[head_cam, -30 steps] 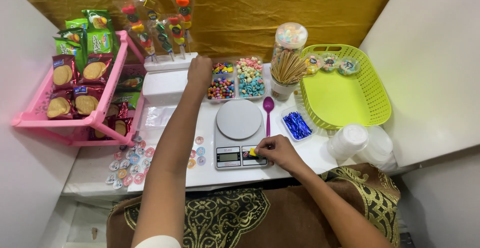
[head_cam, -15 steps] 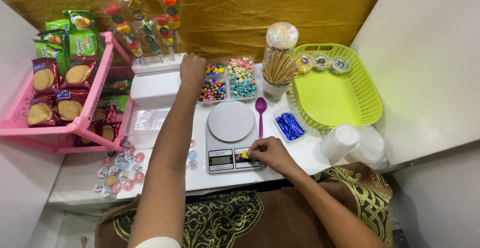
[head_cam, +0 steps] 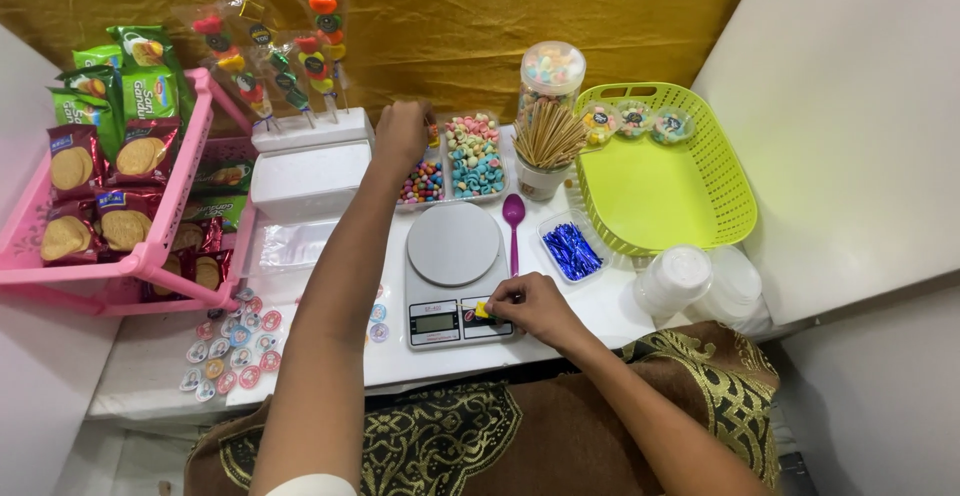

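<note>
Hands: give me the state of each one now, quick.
Left hand: fingers curled at the candy tray; what it holds cannot be told.
Right hand: pinched on a small yellow piece over the kitchen scale.

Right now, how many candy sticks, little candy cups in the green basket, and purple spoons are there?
Candy sticks: 3
Little candy cups in the green basket: 3
Purple spoon: 1
Total: 7
</note>
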